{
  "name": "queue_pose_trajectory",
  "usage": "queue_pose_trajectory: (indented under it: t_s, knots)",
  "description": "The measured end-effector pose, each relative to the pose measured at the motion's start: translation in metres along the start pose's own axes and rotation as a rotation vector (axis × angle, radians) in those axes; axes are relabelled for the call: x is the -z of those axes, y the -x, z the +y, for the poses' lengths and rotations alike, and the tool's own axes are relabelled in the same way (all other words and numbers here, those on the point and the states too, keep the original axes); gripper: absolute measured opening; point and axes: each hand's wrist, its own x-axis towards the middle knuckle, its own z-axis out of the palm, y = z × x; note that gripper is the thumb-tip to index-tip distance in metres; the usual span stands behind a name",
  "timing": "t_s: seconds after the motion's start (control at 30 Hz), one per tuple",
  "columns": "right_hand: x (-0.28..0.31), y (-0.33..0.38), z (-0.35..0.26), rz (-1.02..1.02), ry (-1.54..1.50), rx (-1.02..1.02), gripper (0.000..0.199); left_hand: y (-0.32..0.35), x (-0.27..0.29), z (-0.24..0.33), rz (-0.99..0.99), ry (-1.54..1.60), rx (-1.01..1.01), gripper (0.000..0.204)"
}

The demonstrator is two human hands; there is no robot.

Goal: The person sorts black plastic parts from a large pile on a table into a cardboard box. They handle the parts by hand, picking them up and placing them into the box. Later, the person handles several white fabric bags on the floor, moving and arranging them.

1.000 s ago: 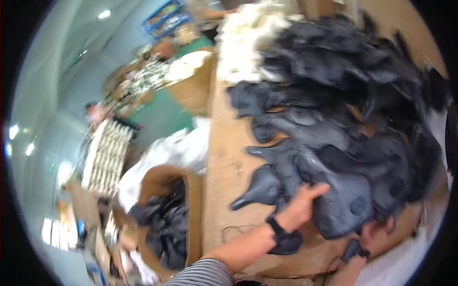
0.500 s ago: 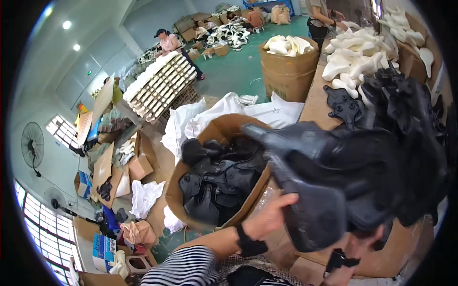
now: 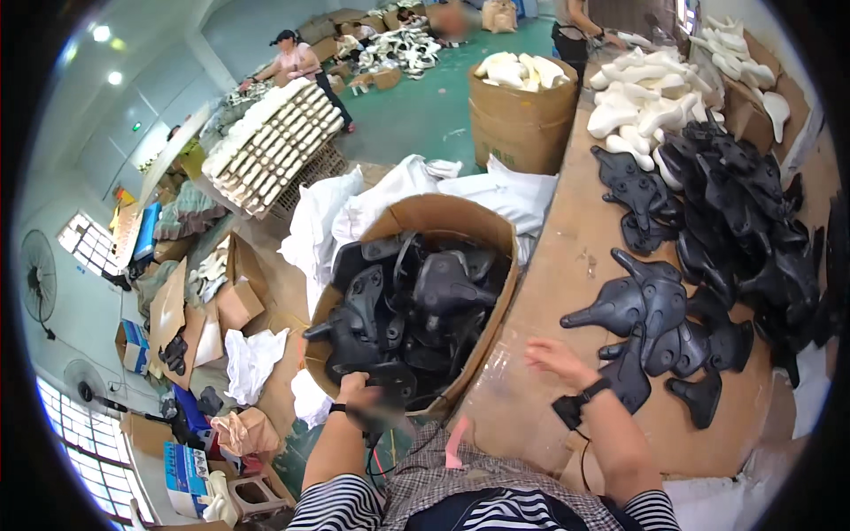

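Head view: left hand (image 3: 356,389) clenched on a black moulded part (image 3: 390,382) at the near rim of the cardboard drum (image 3: 425,217), which is full of such parts. Right hand (image 3: 553,358) open, empty, over the table (image 3: 549,292) just right of the drum, near a black part pile (image 3: 708,239).

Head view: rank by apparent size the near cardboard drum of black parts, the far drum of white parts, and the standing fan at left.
1. Near cardboard drum of black parts: largest.
2. Far drum of white parts.
3. Standing fan: smallest.
The near drum sits closer to the camera, so its true size against the far one is unsure.
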Motion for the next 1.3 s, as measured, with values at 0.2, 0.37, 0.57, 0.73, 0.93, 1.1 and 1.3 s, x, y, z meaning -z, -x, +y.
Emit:
queue_pose_trajectory:
  t_s: [0.2, 0.37, 0.57, 0.73, 0.93, 1.1, 1.3]
  knots:
    - [0.157, 0.164, 0.016, 0.606, -0.104, 0.091, 0.031, -0.006, -0.054, 0.043, 0.285, -0.069, -0.342, 0.038]
    - [0.27, 0.279, 0.062, 1.063, -0.418, 0.269, 0.027, 0.055, -0.163, 0.112, 0.522, -0.474, -0.923, 0.049]
    - [0.402, 0.339, 0.211, 1.578, -0.691, 0.225, 0.035, 0.131, -0.352, 0.11, -0.347, -0.495, -0.944, 0.048]
    - [0.406, 0.32, 0.199, 1.594, -0.824, 0.074, 0.04, 0.167, -0.485, 0.075, -0.619, -0.886, -0.826, 0.062]
    - [0.39, 0.28, 0.124, 1.12, -0.485, 0.196, 0.021, 0.173, -0.591, -0.001, -0.673, -0.985, -0.719, 0.071]
    - [0.408, 0.282, 0.078, 0.965, 0.092, 0.333, 0.024, 0.192, -0.597, -0.02, -0.805, -0.999, -0.653, 0.062]
    - [0.529, 0.299, 0.117, 1.264, -0.861, 0.587, 0.038, 0.16, -0.587, -0.015, -0.544, -1.086, -0.427, 0.057]
